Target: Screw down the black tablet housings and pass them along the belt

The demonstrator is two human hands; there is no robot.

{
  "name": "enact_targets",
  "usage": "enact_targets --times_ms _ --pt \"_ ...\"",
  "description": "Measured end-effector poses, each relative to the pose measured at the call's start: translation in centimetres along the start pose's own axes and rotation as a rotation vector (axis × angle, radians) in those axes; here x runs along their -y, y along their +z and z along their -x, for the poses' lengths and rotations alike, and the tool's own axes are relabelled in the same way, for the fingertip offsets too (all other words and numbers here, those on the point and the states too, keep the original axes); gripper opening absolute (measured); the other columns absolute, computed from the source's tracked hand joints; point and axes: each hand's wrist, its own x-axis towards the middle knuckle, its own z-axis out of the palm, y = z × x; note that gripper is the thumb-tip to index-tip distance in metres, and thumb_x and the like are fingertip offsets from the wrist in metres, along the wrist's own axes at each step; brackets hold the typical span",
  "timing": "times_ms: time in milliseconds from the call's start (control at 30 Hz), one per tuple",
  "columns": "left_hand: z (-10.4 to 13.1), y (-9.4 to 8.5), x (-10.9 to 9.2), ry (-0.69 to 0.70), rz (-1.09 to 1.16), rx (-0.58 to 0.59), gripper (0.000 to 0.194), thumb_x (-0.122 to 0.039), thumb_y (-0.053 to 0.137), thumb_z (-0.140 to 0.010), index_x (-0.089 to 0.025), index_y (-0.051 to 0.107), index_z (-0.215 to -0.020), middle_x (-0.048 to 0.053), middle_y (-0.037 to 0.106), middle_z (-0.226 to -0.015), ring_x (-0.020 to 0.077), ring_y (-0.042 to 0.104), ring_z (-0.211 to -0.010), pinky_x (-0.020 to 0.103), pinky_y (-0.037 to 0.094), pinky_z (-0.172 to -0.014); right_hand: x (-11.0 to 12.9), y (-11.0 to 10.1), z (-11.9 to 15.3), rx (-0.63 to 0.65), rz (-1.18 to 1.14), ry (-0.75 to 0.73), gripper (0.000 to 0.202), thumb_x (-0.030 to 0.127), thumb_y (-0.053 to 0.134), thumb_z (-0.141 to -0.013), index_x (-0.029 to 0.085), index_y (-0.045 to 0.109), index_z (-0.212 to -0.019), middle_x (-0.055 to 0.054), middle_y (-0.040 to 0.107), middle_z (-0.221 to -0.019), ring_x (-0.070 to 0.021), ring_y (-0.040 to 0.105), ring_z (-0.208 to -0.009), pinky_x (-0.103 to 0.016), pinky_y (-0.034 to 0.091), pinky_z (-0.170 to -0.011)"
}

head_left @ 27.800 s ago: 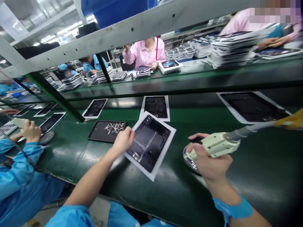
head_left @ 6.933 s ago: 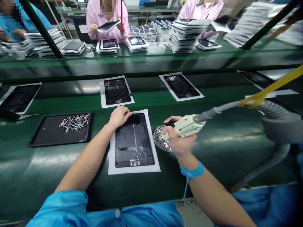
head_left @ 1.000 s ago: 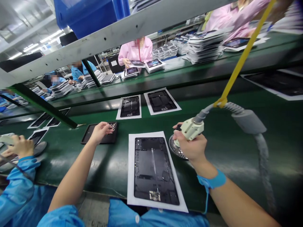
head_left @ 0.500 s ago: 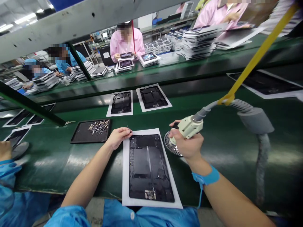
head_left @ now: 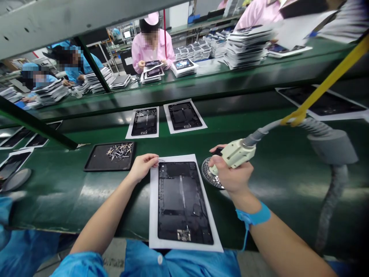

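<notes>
A black tablet housing (head_left: 184,204) lies on a white sheet (head_left: 154,231) at the bench's front edge. My left hand (head_left: 144,167) is at the sheet's upper left corner, thumb and fingers pinched together; what they hold is too small to make out. Wrapped in my right hand (head_left: 235,175) is a cream-coloured handheld tool (head_left: 238,154) with a grey cable, held just right of the housing. Its lower end is over a round perforated metal disc (head_left: 208,173). Left of my left hand, a black tray (head_left: 96,157) holds several small metal parts (head_left: 118,151).
Two more housings (head_left: 145,121) (head_left: 185,115) on sheets lie farther back. A yellow strap (head_left: 331,80) suspends the cable (head_left: 331,207) at right. A green post (head_left: 37,125) slants at left. People sit across the bench beside stacks (head_left: 245,48).
The tool, its cable and the yellow strap have shifted right with my right hand. At far left, a neighbour's hand has moved away from the round disc. The view has shifted slightly.
</notes>
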Motion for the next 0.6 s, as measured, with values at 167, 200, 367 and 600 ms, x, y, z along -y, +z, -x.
enact_targets --times_ms 167,200,367,600 --pt "0.1 -0.4 0.5 0.070 -0.163 0.066 0.041 -0.052 0.076 -0.082 -0.016 0.078 -0.102 0.006 0.078 -0.083 0.0208 0.072 -0.077 0.034 0.059 -0.077 0.0 0.0 -0.1 -0.001 -0.011 -0.015 0.020 0.030 0.078 -0.080 0.020 0.068 -0.095 -0.002 0.073 -0.077 -0.0145 0.065 -0.050 -0.031 0.060 -0.053" --pt "0.1 -0.4 0.7 0.140 -0.265 0.068 0.035 -0.049 0.072 -0.087 -0.017 0.078 -0.099 0.006 0.078 -0.083 0.0206 0.072 -0.078 0.034 0.059 -0.078 0.0 0.0 -0.1 -0.004 -0.021 -0.019 0.020 0.029 0.078 -0.080 0.020 0.068 -0.095 -0.002 0.073 -0.077 -0.0145 0.065 -0.050 -0.031 0.060 -0.053" --pt "0.2 -0.2 1.3 0.521 -0.695 0.038 0.020 -0.028 0.059 -0.099 -0.020 0.077 -0.093 0.006 0.076 -0.089 0.0186 0.071 -0.085 0.030 0.057 -0.082 -0.1 -0.1 -0.1 0.008 -0.028 -0.002 0.020 0.028 0.078 -0.080 0.020 0.069 -0.095 -0.003 0.074 -0.078 -0.0146 0.065 -0.050 -0.031 0.059 -0.053" --pt "0.1 -0.2 2.1 0.651 -0.949 0.057 0.021 -0.024 0.055 -0.102 -0.020 0.075 -0.098 0.007 0.072 -0.094 0.0181 0.069 -0.088 0.029 0.056 -0.081 -0.2 -0.1 -0.1 0.004 -0.010 -0.010 0.021 0.032 0.078 -0.081 0.019 0.069 -0.094 -0.002 0.073 -0.075 -0.0147 0.065 -0.050 -0.030 0.059 -0.053"
